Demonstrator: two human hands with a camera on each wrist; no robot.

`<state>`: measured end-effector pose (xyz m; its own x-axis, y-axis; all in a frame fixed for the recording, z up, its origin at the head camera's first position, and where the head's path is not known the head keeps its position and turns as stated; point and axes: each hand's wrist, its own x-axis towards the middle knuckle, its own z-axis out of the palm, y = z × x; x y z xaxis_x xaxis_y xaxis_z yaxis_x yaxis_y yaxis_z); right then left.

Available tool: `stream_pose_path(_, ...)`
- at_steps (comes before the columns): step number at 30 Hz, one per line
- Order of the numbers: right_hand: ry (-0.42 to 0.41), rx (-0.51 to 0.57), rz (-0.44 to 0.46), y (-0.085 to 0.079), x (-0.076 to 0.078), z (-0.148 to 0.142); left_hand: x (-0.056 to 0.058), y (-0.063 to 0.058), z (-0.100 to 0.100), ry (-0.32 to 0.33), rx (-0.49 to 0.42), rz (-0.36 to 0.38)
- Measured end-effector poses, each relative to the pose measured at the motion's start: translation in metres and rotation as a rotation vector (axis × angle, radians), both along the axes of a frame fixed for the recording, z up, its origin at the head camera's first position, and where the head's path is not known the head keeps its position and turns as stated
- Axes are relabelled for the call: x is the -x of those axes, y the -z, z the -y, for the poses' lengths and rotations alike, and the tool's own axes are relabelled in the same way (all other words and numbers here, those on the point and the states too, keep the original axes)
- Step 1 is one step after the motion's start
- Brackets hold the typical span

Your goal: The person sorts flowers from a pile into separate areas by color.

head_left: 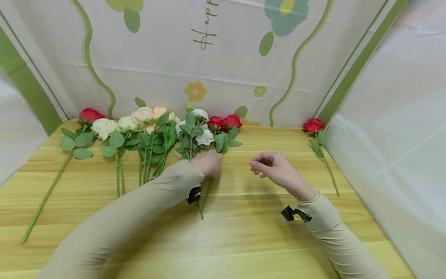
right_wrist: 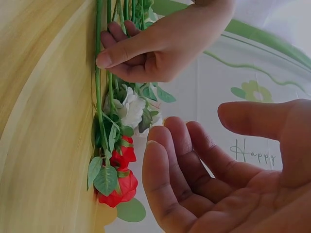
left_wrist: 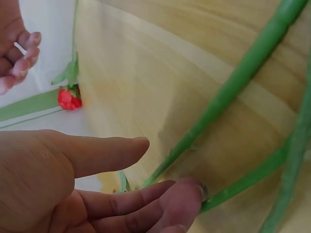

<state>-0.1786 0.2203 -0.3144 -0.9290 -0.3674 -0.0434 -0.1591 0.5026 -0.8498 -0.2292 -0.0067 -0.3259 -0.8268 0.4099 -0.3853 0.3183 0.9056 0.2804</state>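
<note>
My left hand (head_left: 208, 162) is over the stems of two red roses (head_left: 231, 121), just below a bunch of white flowers (head_left: 204, 137). In the left wrist view its thumb stands apart from the loosely bent fingers (left_wrist: 146, 206), whose tips are right at a green stem (left_wrist: 243, 182). Another stem (left_wrist: 218, 102) passes beyond the thumb. My right hand (head_left: 277, 170) hovers over the table to the right, fingers loosely curved and holding nothing. In the right wrist view, the red roses (right_wrist: 124, 187) lie beyond its fingertips.
Cream and peach roses (head_left: 143, 115) lie in a row along the back of the wooden table (head_left: 237, 240). One long-stemmed red rose (head_left: 90, 115) is at the far left, another red rose (head_left: 313, 125) near the right edge. A printed cloth (head_left: 156, 50) hangs behind.
</note>
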Motion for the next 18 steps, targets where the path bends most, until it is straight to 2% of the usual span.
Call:
stream_pose_path(7, 0.005, -0.01, 0.006, 0.0, -0.001, 0.0, 0.006, 0.002, -0.003, 0.009, 0.019, -0.017)
stream_pose_path(14, -0.002, -0.016, 0.008, 0.001, 0.0, 0.0, 0.014, 0.007, -0.002, -0.051, 0.007, 0.063)
stream_pose_path(18, -0.002, -0.015, 0.007, 0.001, 0.0, 0.0, 0.015, 0.008, -0.002, -0.064, -0.007, 0.069)
